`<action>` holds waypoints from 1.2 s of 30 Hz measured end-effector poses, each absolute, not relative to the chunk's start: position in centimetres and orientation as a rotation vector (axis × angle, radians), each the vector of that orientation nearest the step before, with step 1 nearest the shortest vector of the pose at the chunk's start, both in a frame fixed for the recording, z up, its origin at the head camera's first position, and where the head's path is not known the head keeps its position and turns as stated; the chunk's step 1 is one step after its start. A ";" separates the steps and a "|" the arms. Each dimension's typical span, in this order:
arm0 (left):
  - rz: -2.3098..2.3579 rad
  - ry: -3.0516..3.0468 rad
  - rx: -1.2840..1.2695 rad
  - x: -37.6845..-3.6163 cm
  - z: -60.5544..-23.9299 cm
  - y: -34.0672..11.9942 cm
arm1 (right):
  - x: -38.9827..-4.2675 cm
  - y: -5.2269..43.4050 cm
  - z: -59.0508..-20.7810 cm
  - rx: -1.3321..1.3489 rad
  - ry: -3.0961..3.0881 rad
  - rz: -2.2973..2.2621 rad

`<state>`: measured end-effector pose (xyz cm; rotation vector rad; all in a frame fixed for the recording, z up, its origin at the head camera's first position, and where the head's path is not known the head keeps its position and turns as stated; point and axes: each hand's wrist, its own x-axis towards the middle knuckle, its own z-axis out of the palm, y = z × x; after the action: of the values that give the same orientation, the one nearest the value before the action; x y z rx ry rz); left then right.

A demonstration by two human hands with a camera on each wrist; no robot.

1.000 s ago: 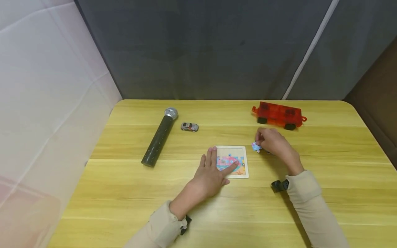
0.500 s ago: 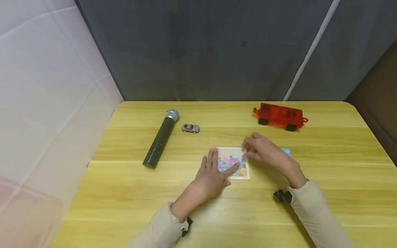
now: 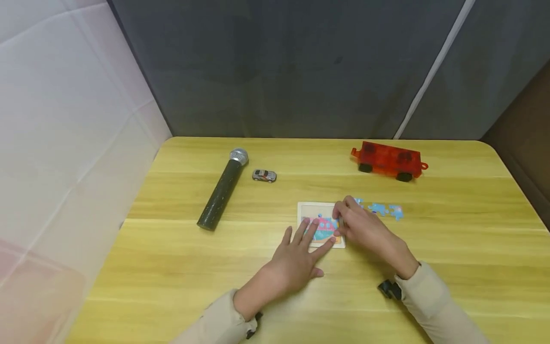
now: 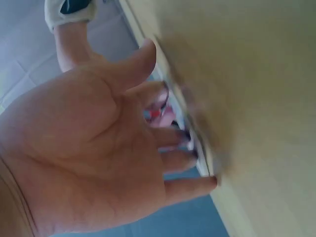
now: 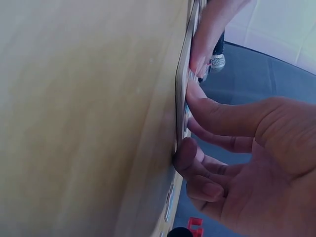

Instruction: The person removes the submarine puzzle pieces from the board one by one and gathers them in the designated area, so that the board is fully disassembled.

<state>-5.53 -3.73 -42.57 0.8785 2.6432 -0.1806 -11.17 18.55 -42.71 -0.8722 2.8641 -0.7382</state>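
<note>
Right hand (image 3: 365,229) moved back from the loose pieces onto the puzzle board (image 3: 310,208), fingertips now pressing its right edge, fingers lightly bent, nothing held. Left hand (image 3: 296,258) slid toward the near edge; straight fingers lie flat on the board's near part. Board: thin, flat, pale square frame with colourful picture, mid-worktop. Loose blue puzzle pieces (image 3: 384,209) just right of it. Worktop (image 3: 172,267): glossy yellow wood grain.

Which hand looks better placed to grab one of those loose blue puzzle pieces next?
Probably the right hand: the loose pieces lie just beyond it, while the left hand presses flat on the puzzle board.
</note>
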 end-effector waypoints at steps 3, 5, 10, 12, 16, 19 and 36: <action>-0.166 2.631 0.875 -5.6 -43.5 -3.6 | -11.5 18.8 -43.3 -0.911 2.902 -0.738; -0.181 2.642 0.864 -5.6 -43.3 -3.6 | -11.6 18.6 -43.2 -0.917 2.908 -0.745; -0.283 2.632 0.852 -5.1 -40.5 -3.4 | -11.3 17.4 -40.9 -0.814 2.887 -0.762; -0.279 2.624 0.846 -5.0 -39.9 -3.5 | -11.5 17.3 -40.2 -0.781 2.858 -0.821; -0.272 2.620 0.839 -4.9 -39.3 -3.5 | -11.8 18.3 -38.2 -0.739 2.756 -1.019; -0.272 2.624 0.840 -4.9 -39.3 -3.7 | -12.4 19.9 -37.4 -0.693 2.682 -1.085; -0.237 2.651 0.829 -4.7 -39.6 -4.1 | -15.2 29.9 -38.4 -0.427 2.394 -0.751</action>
<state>-4.72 -4.12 -39.63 0.8293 2.6513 -0.2373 -15.21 29.91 -38.42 -0.4270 2.3939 -0.7515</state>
